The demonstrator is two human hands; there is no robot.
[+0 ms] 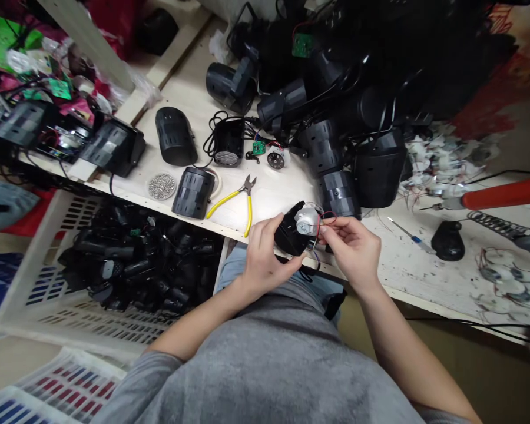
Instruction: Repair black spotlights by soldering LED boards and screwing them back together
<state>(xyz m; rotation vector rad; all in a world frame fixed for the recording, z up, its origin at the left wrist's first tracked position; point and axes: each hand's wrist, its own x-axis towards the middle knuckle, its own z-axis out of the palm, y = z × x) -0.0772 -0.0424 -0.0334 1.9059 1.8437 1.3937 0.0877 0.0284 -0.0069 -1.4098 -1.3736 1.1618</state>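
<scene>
At the bench's front edge my left hand (267, 250) is wrapped round a black plastic housing (287, 235), thumb below and fingers above. A small silvery motor (308, 221) with thin red and dark wires sits at the housing's opening. My right hand (351, 244) is closed in a pinch on the wires (321, 222) beside the motor; its fingertips partly cover them. Just left of my left hand lie yellow-handled cutting pliers (238, 203), jaws pointing away from me. Beyond them are a green circuit board (258, 147) and a motor with a black disc (275, 159).
Several black housings (193, 191) stand about the bench, beside a dish of small screws (161, 186). A red-handled electric screwdriver (503, 191) hangs at right, near loose white motors (507, 282). Below left, a white crate (101, 327) holds black parts.
</scene>
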